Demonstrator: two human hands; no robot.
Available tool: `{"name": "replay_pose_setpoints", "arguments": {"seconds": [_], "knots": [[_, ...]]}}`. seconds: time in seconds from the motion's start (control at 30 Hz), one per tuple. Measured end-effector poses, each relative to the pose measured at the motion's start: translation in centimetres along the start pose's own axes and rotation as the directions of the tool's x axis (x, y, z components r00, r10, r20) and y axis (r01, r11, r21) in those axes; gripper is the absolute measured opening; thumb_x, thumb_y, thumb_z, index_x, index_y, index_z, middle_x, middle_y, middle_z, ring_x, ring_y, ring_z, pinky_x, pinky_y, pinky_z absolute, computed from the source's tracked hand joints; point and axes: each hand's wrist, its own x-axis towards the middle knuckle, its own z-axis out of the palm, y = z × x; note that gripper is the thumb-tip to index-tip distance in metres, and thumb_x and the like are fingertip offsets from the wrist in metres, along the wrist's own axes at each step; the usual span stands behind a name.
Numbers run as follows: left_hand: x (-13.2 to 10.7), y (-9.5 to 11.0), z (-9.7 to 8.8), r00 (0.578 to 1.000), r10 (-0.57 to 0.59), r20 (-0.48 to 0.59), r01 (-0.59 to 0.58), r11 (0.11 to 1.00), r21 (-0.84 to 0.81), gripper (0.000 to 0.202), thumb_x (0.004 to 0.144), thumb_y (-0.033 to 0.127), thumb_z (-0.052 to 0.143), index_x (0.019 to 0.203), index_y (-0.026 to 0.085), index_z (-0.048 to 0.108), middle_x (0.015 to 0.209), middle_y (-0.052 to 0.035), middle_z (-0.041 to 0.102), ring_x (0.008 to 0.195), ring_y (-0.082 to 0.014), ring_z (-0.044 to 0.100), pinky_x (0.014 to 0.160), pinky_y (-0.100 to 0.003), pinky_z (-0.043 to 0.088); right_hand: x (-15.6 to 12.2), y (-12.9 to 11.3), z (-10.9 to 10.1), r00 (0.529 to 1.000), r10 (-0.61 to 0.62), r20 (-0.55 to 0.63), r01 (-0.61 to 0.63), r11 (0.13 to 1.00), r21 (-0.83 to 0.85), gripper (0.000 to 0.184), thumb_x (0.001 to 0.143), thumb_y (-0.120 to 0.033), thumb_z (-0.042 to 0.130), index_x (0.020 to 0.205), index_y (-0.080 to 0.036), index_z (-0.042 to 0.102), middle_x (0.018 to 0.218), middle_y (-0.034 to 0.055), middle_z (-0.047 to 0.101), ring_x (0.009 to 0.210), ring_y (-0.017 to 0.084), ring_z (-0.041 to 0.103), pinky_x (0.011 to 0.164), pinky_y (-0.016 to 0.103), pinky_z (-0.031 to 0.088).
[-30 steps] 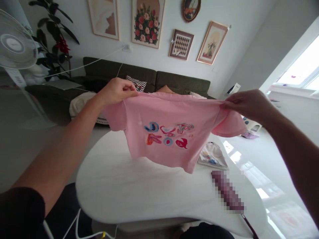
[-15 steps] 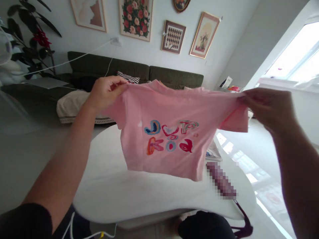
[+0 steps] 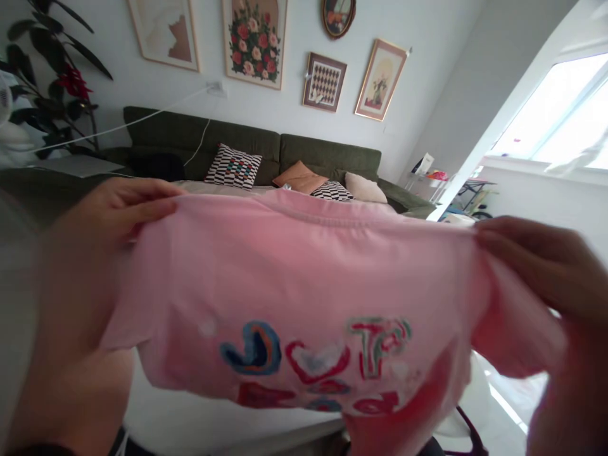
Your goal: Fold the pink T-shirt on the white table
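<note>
One pink T-shirt (image 3: pixel 304 272); two hands hold it, left hand (image 3: pixel 109 209) and right hand (image 3: pixel 536 266). Beyond them, five framed pictures (image 3: pixel 251 41); four cushions (image 3: pixel 232 166).

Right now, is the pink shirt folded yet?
Not yet. Done: the pink shirt is spread out wide, print facing the camera. In hand: the left hand and right hand pinch its shoulders, holding it up. Left: no neat fold shows, and it is not laid down.

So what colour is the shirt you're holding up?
The T-shirt is pink, with blue, red and green letters; the head view shows it.
</note>
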Motion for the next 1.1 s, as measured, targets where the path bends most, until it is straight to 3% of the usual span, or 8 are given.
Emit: {"name": "replay_pose_setpoints", "arguments": {"seconds": [0.07,0.13,0.3,0.43,0.63,0.77,0.93,1.1], "knots": [[2.6,-1.5,2.4,0.992,-0.006,0.124,0.001,0.999,0.039,0.058,0.065,0.054,0.058,0.100,0.008,0.059,0.081,0.0013,0.064,0.066,-0.0084,0.055,0.062,-0.025,0.048,2.9,0.9,3.5,0.986,-0.031,0.165,0.034,0.999,-0.016,0.022,0.080,-0.038,0.049,0.086,-0.021,0.062,0.082,0.0047,0.065,0.073,0.016,0.058,0.064,0.029,0.046],[4.8,-3.5,5.5,0.980,0.034,0.197,-0.065,0.986,0.155,0.051,0.073,0.051,0.052,0.100,0.009,0.060,0.090,-0.0018,0.065,0.076,-0.0111,0.057,0.070,-0.027,0.049,5.1,1.9,7.6,0.991,-0.009,0.136,0.031,0.986,-0.161,0.023,0.083,-0.025,0.042,0.089,-0.015,0.062,0.081,0.0073,0.065,0.077,0.018,0.058,0.069,0.030,0.045],[5.4,-9.2,13.2,0.999,0.016,0.042,-0.031,0.916,0.400,0.044,0.080,0.026,0.046,0.121,0.013,0.047,0.121,-0.0094,0.054,0.111,-0.0205,0.048,0.095,-0.037,0.037,4.4,4.0,17.4,1.000,-0.018,-0.001,0.017,0.943,-0.334,0.045,0.082,-0.013,0.031,0.126,-0.012,0.040,0.113,0.0154,0.056,0.104,0.026,0.049,0.085,0.042,0.039],[-0.2,-12.8,19.3,0.998,-0.020,0.061,-0.012,0.874,0.486,0.050,0.082,0.024,0.043,0.130,0.013,0.035,0.133,-0.0126,0.041,0.125,-0.0242,0.032,0.101,-0.042,0.028,-2.4,4.5,24.1,0.980,0.034,0.196,0.024,0.958,-0.286,0.048,0.081,-0.010,0.028,0.128,-0.011,0.037,0.124,0.0135,0.049,0.113,0.021,0.043,0.094,0.037,0.035],[-13.3,-16.7,26.7,0.954,-0.129,0.272,-0.046,0.830,0.556,0.042,0.079,0.037,0.048,0.120,0.029,0.051,0.131,-0.0063,0.045,0.124,-0.0317,0.033,0.095,-0.053,0.029,-15.3,4.2,32.0,0.879,0.148,0.453,0.005,0.948,-0.320,0.044,0.085,-0.027,0.034,0.128,-0.022,0.042,0.136,0.0073,0.038,0.129,0.024,0.025,0.099,0.046,0.028],[-17.8,-19.0,27.2,0.943,-0.158,0.294,-0.070,0.768,0.637,0.050,0.079,0.043,0.047,0.128,0.034,0.041,0.139,-0.0033,0.035,0.128,-0.0296,0.025,0.100,-0.050,0.021,-19.5,5.2,33.9,0.809,0.271,0.522,-0.052,0.917,-0.397,0.051,0.088,-0.044,0.025,0.137,-0.031,0.019,0.145,0.0003,0.017,0.133,0.025,0.004,0.102,0.053,0.016],[-19.4,-20.7,25.8,0.949,-0.114,0.293,-0.125,0.716,0.686,0.052,0.080,0.051,0.043,0.130,0.036,0.036,0.140,-0.0009,0.033,0.128,-0.0283,0.026,0.101,-0.046,0.023,-21.0,6.3,32.7,0.804,0.246,0.541,-0.016,0.919,-0.393,0.054,0.086,-0.053,0.023,0.136,-0.034,0.018,0.145,-0.0018,0.015,0.133,0.024,0.008,0.104,0.050,0.016],[-21.3,-22.0,24.6,0.964,-0.048,0.261,-0.154,0.700,0.697,0.053,0.080,0.052,0.043,0.130,0.037,0.034,0.138,-0.0001,0.035,0.127,-0.0264,0.030,0.100,-0.042,0.028,-22.7,7.9,30.6,0.832,0.377,0.406,-0.120,0.838,-0.532,0.059,0.085,-0.052,0.024,0.137,-0.023,0.022,0.143,0.0038,0.020,0.132,0.025,0.015,0.103,0.046,0.022]]}}
